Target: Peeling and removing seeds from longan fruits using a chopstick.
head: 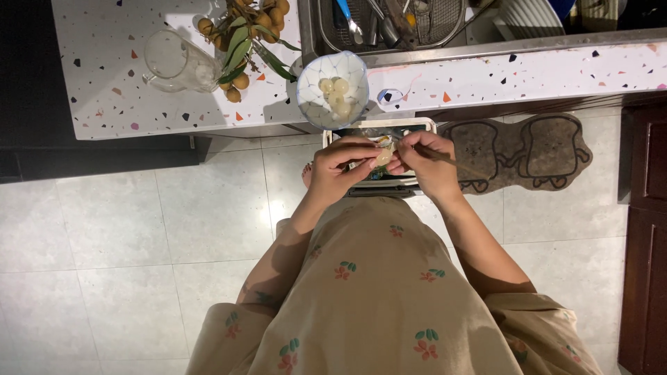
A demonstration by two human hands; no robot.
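Observation:
My left hand point(338, 165) pinches a small pale peeled fruit point(384, 157) between its fingertips. My right hand point(425, 161) meets it at the fruit and holds a thin wooden stick point(455, 162) that points off to the right. Both hands hover over a white bin point(410, 126) on the floor under the counter edge. Just above them a glass bowl point(357, 68) with several peeled fruits sits on the counter's edge. A bunch of brown round fruits with leaves point(243, 35) lies on the counter to the upper left.
A clear glass jug point(174, 64) lies on the speckled white counter point(111, 90). A metal sink point(389, 28) holds utensils and a wire basket. A brown floor mat point(521, 149) lies to the right, with a dark wooden cabinet point(643, 208) beyond it.

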